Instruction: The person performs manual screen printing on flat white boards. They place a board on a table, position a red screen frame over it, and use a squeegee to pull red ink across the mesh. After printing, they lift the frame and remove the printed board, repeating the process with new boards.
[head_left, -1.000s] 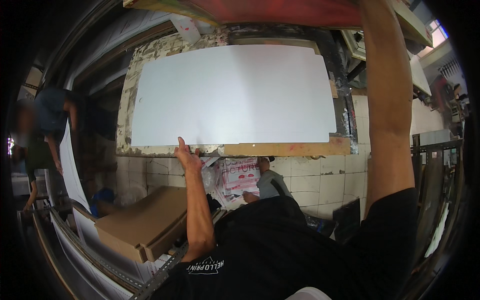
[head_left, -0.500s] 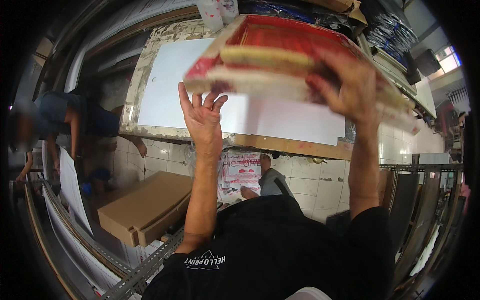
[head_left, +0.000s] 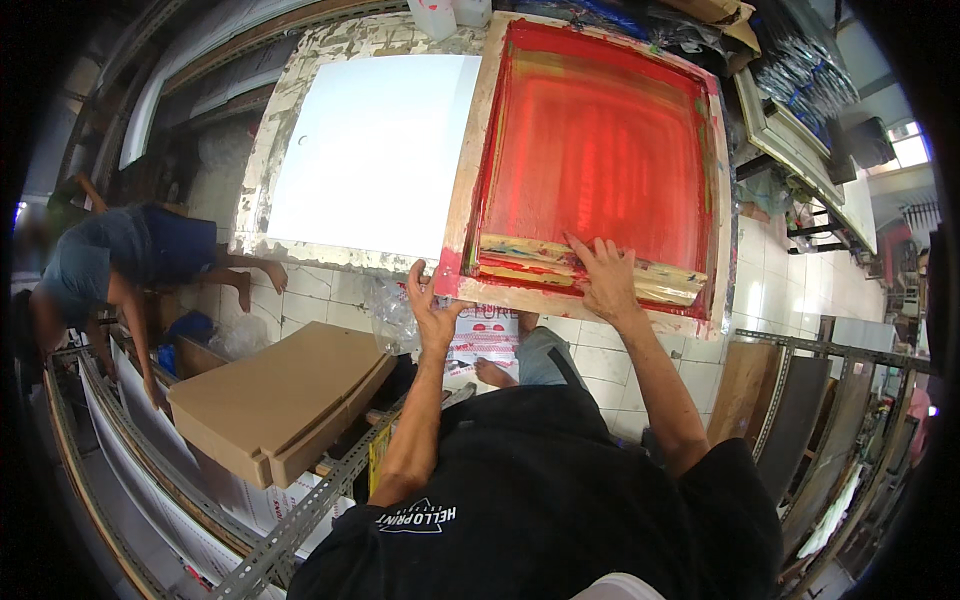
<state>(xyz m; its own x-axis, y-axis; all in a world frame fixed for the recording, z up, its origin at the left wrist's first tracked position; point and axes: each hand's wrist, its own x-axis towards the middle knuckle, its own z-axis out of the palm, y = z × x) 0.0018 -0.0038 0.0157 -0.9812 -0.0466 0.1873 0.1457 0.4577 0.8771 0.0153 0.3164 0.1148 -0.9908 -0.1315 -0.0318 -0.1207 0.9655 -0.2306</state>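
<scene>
A wooden-framed printing screen with a red-smeared mesh lies flat over the right part of a white sheet on the work table. Along the screen's near inner side rests a long squeegee, its wooden handle stained with paint. My right hand reaches over the squeegee from the near side, fingers curving across its handle. At the screen's near left corner is my left hand. Its fingers are apart and the tips touch the corner or lie right beside it.
Plastic containers stand at the table's far edge. To the left, a person bends over a rack of sheets. A brown cardboard box sits at lower left, near a perforated metal rail. Metal shelving stands at right.
The screen, raised and tilted before, has come down flat, with the squeegee inside it. My right hand has moved left and nearer; my left hand has come nearer, to the screen's corner.
</scene>
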